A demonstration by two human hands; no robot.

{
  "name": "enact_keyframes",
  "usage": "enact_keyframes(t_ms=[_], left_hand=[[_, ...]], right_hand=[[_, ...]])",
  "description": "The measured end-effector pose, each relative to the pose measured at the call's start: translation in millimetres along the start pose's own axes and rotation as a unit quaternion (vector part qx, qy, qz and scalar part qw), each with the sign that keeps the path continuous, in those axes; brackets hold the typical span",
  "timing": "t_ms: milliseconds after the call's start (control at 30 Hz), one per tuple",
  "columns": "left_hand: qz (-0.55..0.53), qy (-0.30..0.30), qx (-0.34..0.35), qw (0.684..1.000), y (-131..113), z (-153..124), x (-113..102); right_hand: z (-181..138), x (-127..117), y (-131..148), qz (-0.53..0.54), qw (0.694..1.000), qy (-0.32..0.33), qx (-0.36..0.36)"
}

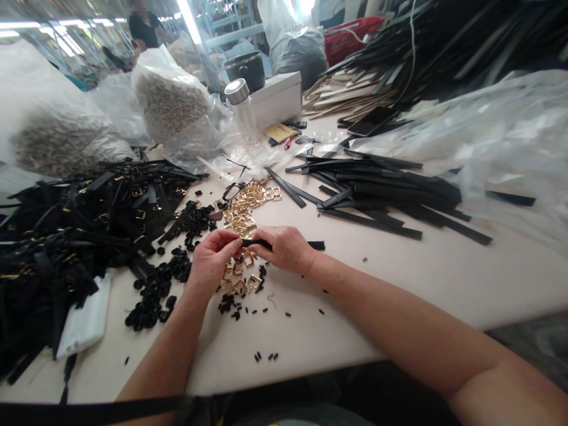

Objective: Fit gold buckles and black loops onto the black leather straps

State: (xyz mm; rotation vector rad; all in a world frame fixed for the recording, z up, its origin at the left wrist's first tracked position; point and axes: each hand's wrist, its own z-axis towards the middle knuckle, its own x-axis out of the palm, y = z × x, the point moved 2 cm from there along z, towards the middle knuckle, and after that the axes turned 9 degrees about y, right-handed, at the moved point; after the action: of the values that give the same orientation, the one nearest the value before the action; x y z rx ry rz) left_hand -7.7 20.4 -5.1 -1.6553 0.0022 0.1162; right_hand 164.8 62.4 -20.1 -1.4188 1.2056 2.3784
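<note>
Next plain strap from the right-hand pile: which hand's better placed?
Right, probably. The right hand is nearer the strap pile; the left hand is farther away, beside the gold buckles. Both hold one black strap, so the right would likely release first.

Open tabletop at right — black strips block beyond.

Bright tube lights above bluish framework, beyond a pale worktable.

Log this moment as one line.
left hand: pinching flat black leather-look strip | right hand: holding same strip | nearby: rectangular gold metal buckles
</note>
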Motion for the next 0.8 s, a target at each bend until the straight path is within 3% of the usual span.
enact_keyframes(t_ms=[100,233,400,567,700,800], left_hand=[[0.007,-0.016,0.013,1.0,-2.9,1.2,-4.7],[0.049,0.026,-0.004,0.998,-8.2,3.1,-15.2],[0.176,0.023,0.014,0.984,-18.1,2.3,-43.4],[0.382,0.138,0.032,0.913,-19.7,-4.4,-35.7],[0.507,0.145,0.071,0.847,-23.2,-8.5,-19.7],[0.549,0.138,0.067,0.822,-20.5,-8.5,-17.1]], right_hand=[[-0.3,-4.5,0.6,-0.017,1.0,-0.002,0.01],[-0.4,-5.9,-0.6,0.002,1.0,-0.017,0.003],[1.1,-7.9,-10.5,0.056,0.995,-0.052,0.068],[1.6,-8.5,-13.1,0.1,0.991,-0.045,0.075],[0.3,-7.1,-11.0,0.097,0.992,-0.032,0.069],[-0.3,-5.9,-11.5,0.093,0.992,-0.031,0.076]])
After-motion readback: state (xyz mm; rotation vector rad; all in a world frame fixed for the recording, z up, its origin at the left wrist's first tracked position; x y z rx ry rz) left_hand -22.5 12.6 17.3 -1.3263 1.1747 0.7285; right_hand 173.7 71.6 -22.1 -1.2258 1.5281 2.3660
